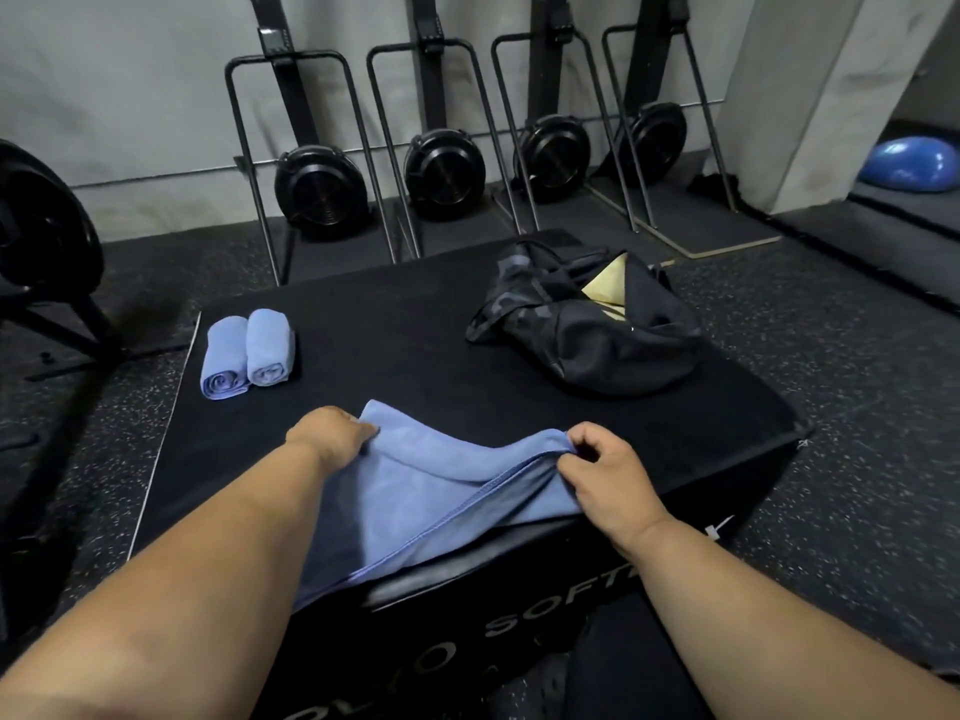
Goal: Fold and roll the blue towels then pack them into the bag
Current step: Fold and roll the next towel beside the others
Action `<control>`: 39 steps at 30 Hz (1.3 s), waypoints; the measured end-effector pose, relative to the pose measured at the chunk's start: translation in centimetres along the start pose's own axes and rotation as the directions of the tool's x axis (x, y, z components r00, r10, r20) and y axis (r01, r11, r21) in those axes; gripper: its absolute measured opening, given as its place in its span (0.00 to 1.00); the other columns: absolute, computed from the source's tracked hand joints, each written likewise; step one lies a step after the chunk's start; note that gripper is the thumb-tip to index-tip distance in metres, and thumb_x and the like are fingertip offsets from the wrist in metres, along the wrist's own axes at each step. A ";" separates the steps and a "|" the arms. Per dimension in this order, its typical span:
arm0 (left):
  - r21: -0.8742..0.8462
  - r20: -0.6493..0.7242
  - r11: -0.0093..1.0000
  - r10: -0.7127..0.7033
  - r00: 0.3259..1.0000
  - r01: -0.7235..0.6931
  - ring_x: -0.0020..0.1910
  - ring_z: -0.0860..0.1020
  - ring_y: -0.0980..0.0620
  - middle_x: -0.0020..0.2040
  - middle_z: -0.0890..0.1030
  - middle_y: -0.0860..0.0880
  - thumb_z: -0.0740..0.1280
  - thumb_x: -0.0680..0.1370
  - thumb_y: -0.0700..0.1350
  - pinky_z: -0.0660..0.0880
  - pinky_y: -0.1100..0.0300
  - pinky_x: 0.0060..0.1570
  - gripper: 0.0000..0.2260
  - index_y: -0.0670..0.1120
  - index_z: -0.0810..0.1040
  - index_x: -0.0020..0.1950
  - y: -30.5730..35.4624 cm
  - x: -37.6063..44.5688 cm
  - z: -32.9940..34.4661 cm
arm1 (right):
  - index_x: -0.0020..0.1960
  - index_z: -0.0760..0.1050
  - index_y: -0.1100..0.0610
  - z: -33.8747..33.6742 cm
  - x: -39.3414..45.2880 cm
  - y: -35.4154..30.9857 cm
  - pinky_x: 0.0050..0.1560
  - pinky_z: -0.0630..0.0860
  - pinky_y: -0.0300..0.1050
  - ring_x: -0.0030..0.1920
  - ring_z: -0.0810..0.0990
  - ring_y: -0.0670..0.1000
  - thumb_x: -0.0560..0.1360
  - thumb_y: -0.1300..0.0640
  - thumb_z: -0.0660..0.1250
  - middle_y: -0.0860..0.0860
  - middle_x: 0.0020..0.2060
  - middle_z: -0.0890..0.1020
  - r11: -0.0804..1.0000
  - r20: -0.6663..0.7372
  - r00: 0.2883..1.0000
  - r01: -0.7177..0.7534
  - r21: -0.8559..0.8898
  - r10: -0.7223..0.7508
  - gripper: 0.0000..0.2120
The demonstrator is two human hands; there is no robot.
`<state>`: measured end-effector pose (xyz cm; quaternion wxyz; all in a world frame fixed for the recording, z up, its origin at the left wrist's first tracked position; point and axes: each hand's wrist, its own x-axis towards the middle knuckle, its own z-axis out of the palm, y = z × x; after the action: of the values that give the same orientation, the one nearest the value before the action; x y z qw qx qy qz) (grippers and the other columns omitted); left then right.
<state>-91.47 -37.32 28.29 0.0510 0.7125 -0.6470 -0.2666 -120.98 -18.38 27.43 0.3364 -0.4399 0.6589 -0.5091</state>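
Hands, left and right, pinch blue towel corners.

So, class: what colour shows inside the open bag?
Pale yellow, seen through the black bag's opening in the head view.

Rolled towels left of bag

Light blue towel at lower centre, two light blue rolled towels at left, black bag with yellow lining, black surface, white-speckled dark floor, blue ball at upper right
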 end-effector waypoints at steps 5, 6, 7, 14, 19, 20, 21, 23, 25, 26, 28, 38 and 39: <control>-0.416 -0.032 0.909 0.018 0.999 -0.030 0.37 0.76 0.45 0.38 0.82 0.44 0.75 0.75 0.44 0.74 0.54 0.39 0.09 0.46 0.79 0.37 -1.2 0.2 -0.2 | 0.42 0.74 0.65 0.2 0.3 0.3 0.36 0.68 0.39 0.36 0.69 0.46 0.73 0.69 0.66 0.51 0.33 0.73 1.000 0.018 1.000 0.006 0.008 -0.006 0.02; -0.549 -0.026 0.835 0.030 0.999 -0.039 0.37 0.76 0.46 0.39 0.82 0.44 0.75 0.75 0.42 0.73 0.56 0.38 0.08 0.46 0.79 0.38 -1.5 0.1 -0.5 | 0.41 0.74 0.65 0.4 0.4 0.3 0.37 0.68 0.39 0.36 0.69 0.45 0.73 0.69 0.66 0.51 0.33 0.73 1.000 0.021 1.000 0.017 0.003 -0.017 0.03; -0.663 -0.013 0.747 0.045 0.999 -0.043 0.39 0.77 0.47 0.42 0.83 0.43 0.74 0.76 0.40 0.73 0.57 0.39 0.06 0.46 0.80 0.42 -1.8 0.1 -1.2 | 0.41 0.74 0.65 0.5 0.7 0.1 0.37 0.68 0.39 0.36 0.69 0.45 0.73 0.69 0.66 0.50 0.33 0.73 1.000 0.019 0.999 0.030 -0.003 -0.030 0.03; -0.839 -0.088 0.501 0.262 0.961 -0.213 0.55 0.81 0.51 0.53 0.85 0.46 0.66 0.78 0.27 0.73 0.57 0.65 0.20 0.46 0.82 0.63 -4.6 -4.7 -7.8 | 0.45 0.80 0.58 1.3 3.7 -1.0 0.47 0.74 0.45 0.41 0.77 0.48 0.70 0.61 0.69 0.51 0.41 0.82 0.990 -0.006 1.000 0.029 0.135 -0.028 0.04; -0.660 -0.055 0.714 0.264 0.963 -0.234 0.49 0.83 0.55 0.48 0.87 0.49 0.72 0.74 0.27 0.75 0.63 0.58 0.15 0.48 0.87 0.42 -9.3 -11.5 -3.1 | 0.49 0.85 0.47 -1.4 5.3 2.3 0.66 0.78 0.57 0.54 0.84 0.54 0.65 0.50 0.70 0.53 0.55 0.83 0.991 0.016 1.000 -0.025 -0.132 0.027 0.13; -0.614 -0.055 0.751 0.265 0.963 -0.242 0.52 0.83 0.59 0.51 0.87 0.51 0.73 0.74 0.28 0.73 0.69 0.59 0.18 0.52 0.87 0.40 -10.1 -12.4 -1.6 | 0.47 0.85 0.46 -1.8 5.1 2.8 0.66 0.77 0.56 0.55 0.83 0.53 0.67 0.52 0.72 0.51 0.54 0.82 0.979 0.014 1.000 -0.019 -0.205 0.022 0.09; -0.556 -0.062 0.791 0.266 0.962 -0.255 0.55 0.82 0.64 0.54 0.86 0.53 0.74 0.74 0.28 0.70 0.74 0.60 0.19 0.55 0.87 0.39 -11.0 -13.1 -0.2 | 0.45 0.85 0.44 -2.1 4.9 3.1 0.67 0.76 0.54 0.55 0.82 0.52 0.70 0.56 0.73 0.50 0.54 0.81 0.965 0.010 1.000 -0.010 -0.264 0.013 0.08; -0.444 -0.091 0.849 0.276 0.957 -0.287 0.58 0.78 0.71 0.60 0.81 0.57 0.74 0.73 0.29 0.66 0.79 0.60 0.20 0.56 0.86 0.39 -12.2 -13.9 2.0 | 0.44 0.84 0.43 -2.3 4.2 3.7 0.67 0.75 0.50 0.56 0.81 0.51 0.73 0.62 0.73 0.47 0.54 0.80 0.942 0.018 1.000 0.013 -0.335 -0.007 0.13; -0.382 -0.131 0.871 0.279 0.951 -0.308 0.59 0.77 0.71 0.60 0.80 0.57 0.74 0.73 0.30 0.64 0.80 0.59 0.18 0.54 0.86 0.38 -12.7 -14.3 3.0 | 0.44 0.84 0.43 -2.4 3.8 4.0 0.65 0.75 0.47 0.56 0.81 0.51 0.74 0.65 0.71 0.46 0.54 0.79 0.934 0.019 1.000 0.028 -0.357 -0.023 0.16; -0.358 -0.154 0.877 0.281 0.947 -0.319 0.58 0.77 0.70 0.60 0.81 0.57 0.74 0.72 0.30 0.64 0.80 0.59 0.17 0.53 0.85 0.37 -12.7 -14.5 3.1 | 0.44 0.84 0.43 -2.4 3.7 4.1 0.63 0.74 0.46 0.56 0.80 0.51 0.74 0.66 0.70 0.46 0.53 0.79 0.932 0.020 0.999 0.037 -0.359 -0.032 0.17; -0.331 -0.194 0.884 0.279 0.940 -0.331 0.57 0.78 0.67 0.58 0.81 0.57 0.73 0.71 0.30 0.65 0.78 0.59 0.16 0.53 0.85 0.38 -12.3 -14.9 3.1 | 0.45 0.84 0.43 -2.5 3.4 4.3 0.59 0.73 0.44 0.56 0.79 0.51 0.75 0.67 0.68 0.45 0.53 0.78 0.934 0.021 0.999 0.035 -0.356 -0.029 0.18; -0.320 -0.196 0.919 0.174 0.965 -0.230 0.48 0.80 0.60 0.49 0.80 0.56 0.79 0.73 0.52 0.72 0.69 0.54 0.09 0.60 0.84 0.51 -10.8 -17.3 4.1 | 0.45 0.83 0.42 -3.5 2.5 4.9 0.62 0.74 0.46 0.60 0.78 0.53 0.73 0.70 0.64 0.43 0.53 0.80 0.921 0.122 0.990 0.107 -0.374 -0.065 0.23; -0.291 -0.219 0.929 0.169 0.961 -0.230 0.47 0.80 0.61 0.48 0.81 0.56 0.79 0.74 0.51 0.73 0.68 0.54 0.08 0.60 0.84 0.49 -10.9 -17.4 4.2 | 0.45 0.83 0.42 -3.6 2.5 4.8 0.65 0.74 0.48 0.61 0.77 0.53 0.72 0.69 0.64 0.42 0.53 0.80 0.925 0.131 0.989 0.109 -0.363 -0.065 0.22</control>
<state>-83.97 -17.92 25.63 0.2518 0.6478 -0.6579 -0.2900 -126.26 -18.85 23.70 0.2626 -0.5532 0.7018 -0.3640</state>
